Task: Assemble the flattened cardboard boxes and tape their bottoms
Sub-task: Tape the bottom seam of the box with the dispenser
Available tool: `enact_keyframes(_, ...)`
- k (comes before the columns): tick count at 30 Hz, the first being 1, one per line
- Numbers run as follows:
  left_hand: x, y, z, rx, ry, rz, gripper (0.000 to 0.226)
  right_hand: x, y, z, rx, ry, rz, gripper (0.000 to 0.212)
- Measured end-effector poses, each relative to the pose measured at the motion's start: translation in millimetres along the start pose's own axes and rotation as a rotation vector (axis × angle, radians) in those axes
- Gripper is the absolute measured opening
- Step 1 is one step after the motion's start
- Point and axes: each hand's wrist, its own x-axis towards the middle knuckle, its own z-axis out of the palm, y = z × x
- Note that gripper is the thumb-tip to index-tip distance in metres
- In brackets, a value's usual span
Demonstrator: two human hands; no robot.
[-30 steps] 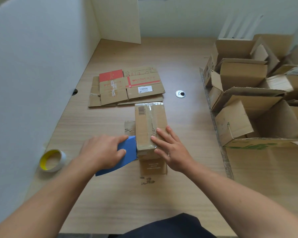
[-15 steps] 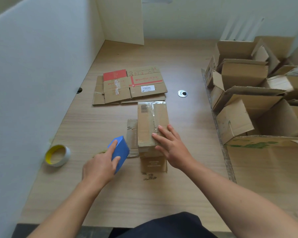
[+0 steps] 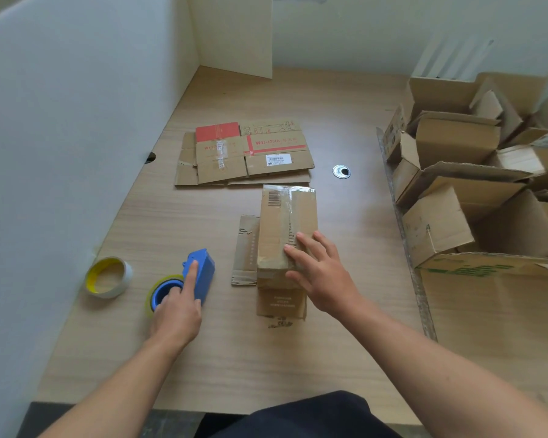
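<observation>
Seen from the head, the small box [image 3: 287, 226] stands bottom-up in the middle of the surface [image 3: 298, 358]. A strip of clear tape runs along the seam of its top face, and loose flaps splay out beneath it on the near and left sides. The right hand [image 3: 321, 275] lies on the near end of the box, fingers [image 3: 298, 252] spread and flat, pressing the tape down. The left hand [image 3: 178, 314] grips the blue tape dispenser [image 3: 201, 275] just left of the box and apart from it, with the index finger stretched along its top and the others curled round it. A spare tape roll [image 3: 108, 277] lies further left. This box's bottom looks as good as sealed to me. Several assembled boxes [image 3: 456, 181] are heaped at the right, while a stack of flattened boxes [image 3: 247, 153] beyond the small one waits to be opened and taped
</observation>
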Motion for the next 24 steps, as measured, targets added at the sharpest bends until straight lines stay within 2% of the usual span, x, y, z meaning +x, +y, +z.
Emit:
enact_keyframes(3, -2.0, -3.3, 4.4, -0.065, -0.043, 0.021, 0.086, 0.6, -0.7, 0.9, 0.008, 0.009, 0.009, 0.047)
enact_keyframes(6, -1.9, -0.2, 0.3, -0.034, -0.081, 0.027, 0.085, 0.4, -1.2, 1.4, 0.003, 0.019, -0.002, 0.048)
enact_keyframes(9, -1.6, 12.3, -11.5, 0.118, -0.018, 0.019, 0.075, 1.7, 0.0, 0.8, 0.028, 0.024, 0.012, 0.053)
enact_keyframes(10, -3.6, 19.3, -15.8, 0.100, 0.025, 0.048, 0.071, 1.6, 0.6, 0.4, 0.058, 0.018, 0.024, 0.056)
enact_keyframes(12, -9.0, 38.3, -22.4, -0.116, 0.086, 0.207, 0.067, 0.7, 1.1, -0.4, 0.149, 0.004, 0.037, 0.061)
enact_keyframes(15, -12.4, 71.2, -25.9, -0.437, 0.087, 0.411, 0.064, -2.6, 2.4, -2.0, 0.218, -0.005, 0.023, 0.062)
enact_keyframes(19, -5.2, 93.7, -24.0, -0.656, 0.048, 0.306, 0.058, -7.1, 8.2, -5.2, 0.224, -0.049, -0.018, 0.058)
enact_keyframes(24, -4.5, 95.5, -14.2, -0.708, 0.023, 0.182, 0.045, -8.4, 17.2, -13.1, 0.173, -0.052, -0.104, 0.053)
